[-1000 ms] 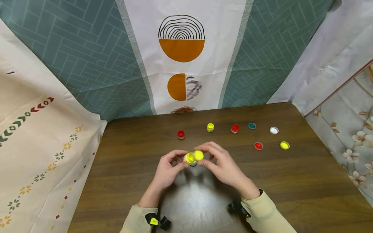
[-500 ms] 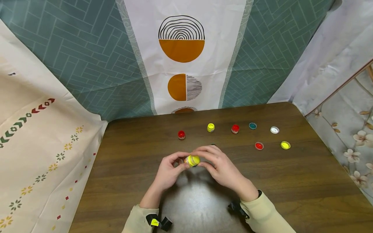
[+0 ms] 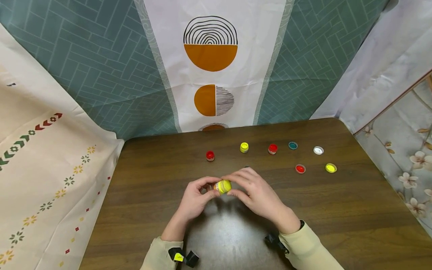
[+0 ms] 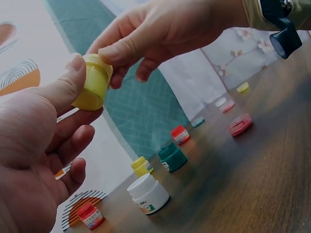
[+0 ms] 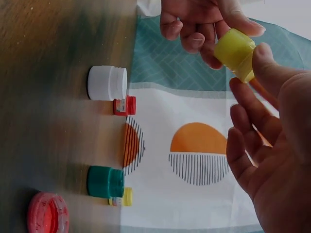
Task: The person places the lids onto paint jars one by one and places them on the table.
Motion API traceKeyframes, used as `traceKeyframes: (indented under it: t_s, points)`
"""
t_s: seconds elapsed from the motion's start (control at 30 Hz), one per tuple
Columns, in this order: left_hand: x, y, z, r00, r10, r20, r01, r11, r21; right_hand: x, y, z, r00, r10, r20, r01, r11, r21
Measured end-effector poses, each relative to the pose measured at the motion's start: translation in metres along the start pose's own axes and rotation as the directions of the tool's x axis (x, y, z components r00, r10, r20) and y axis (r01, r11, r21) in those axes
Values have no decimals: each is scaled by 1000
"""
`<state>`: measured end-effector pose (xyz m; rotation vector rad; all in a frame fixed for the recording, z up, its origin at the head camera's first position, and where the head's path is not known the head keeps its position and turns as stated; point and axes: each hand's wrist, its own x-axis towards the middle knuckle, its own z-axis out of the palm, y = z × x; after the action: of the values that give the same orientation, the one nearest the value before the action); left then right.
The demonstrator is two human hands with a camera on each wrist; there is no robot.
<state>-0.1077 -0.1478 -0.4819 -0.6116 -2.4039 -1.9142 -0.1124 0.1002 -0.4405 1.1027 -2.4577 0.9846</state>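
My left hand (image 3: 195, 197) grips the body of a small yellow paint jar (image 3: 221, 186) between thumb and fingers, raised above the table. The jar is tilted, its mouth end toward my right hand (image 3: 260, 195). That hand pinches a yellow lid (image 4: 97, 60) against the jar's mouth with thumb and fingertips; whether it is threaded on, I cannot tell. In the left wrist view, a lidless white jar (image 4: 148, 194) and a green jar (image 4: 171, 157) stand on the table past my hands. In the head view the hands mostly hide them.
Farther back stand a red jar (image 3: 210, 156), a yellow jar (image 3: 244, 147) and another red jar (image 3: 272, 149). Loose lids lie at the right: teal (image 3: 293, 145), white (image 3: 318, 150), red (image 3: 300, 168) and yellow (image 3: 331, 168). A nearer red lid (image 5: 48, 213) shows in the right wrist view.
A second ago the yellow lid was tilted beside the jar's mouth, its face showing. My right hand has brought it onto the jar; since half a second ago the hands have barely shifted.
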Motion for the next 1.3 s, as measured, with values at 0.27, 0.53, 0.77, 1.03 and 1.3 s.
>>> traceKeyframes:
  t_s: [0.27, 0.53, 0.77, 1.03, 1.3]
  points:
    - [0, -2, 1, 999, 30, 38, -29, 999, -24, 2, -5, 3, 997, 77, -11, -77, 979, -187]
    - [0, 2, 2, 998, 41, 53, -40, 999, -5, 6, -14, 6, 982, 187, -17, -185, 948, -260]
    - [-2, 2, -3, 999, 34, 30, -33, 999, -14, 1, -7, -9, 986, 146, 75, -142, 988, -53]
    - [-4, 0, -6, 997, 34, 65, -31, 999, -36, -3, 0, -9, 993, -99, 72, 99, 995, -9]
    - [-3, 0, -4, 994, 85, 74, -81, 996, -43, -1, 1, -8, 994, -101, 41, 103, 993, -59]
